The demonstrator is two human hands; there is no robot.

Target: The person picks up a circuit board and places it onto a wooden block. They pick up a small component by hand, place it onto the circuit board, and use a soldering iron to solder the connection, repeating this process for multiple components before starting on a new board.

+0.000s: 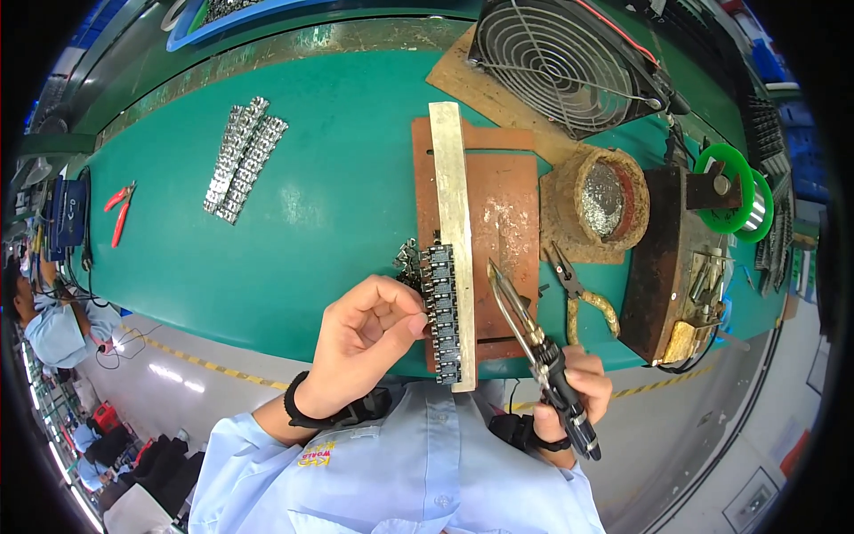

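My right hand (583, 392) grips the black handle of a soldering iron (556, 378), its metal tip slanting up and left over a reddish-brown board (509, 214). A long pale bar (452, 182) lies along the board's left side. Small black components (442, 316) with metal pins are lined up on the bar's near half. At their left edge, my left hand (360, 329) has thumb and forefinger pinched; anything between those fingertips is too small to make out. Just beyond it sits a little heap of loose black parts (407, 262), partly hidden by the fingers.
Pliers (576, 289) lie right of the board, near a round pot of silvery metal (605, 200). A fan (560, 62) stands behind. A green solder spool (725, 187) is at the right. Metal strips (245, 160) and red-handled cutters (120, 212) lie on the green table (311, 116).
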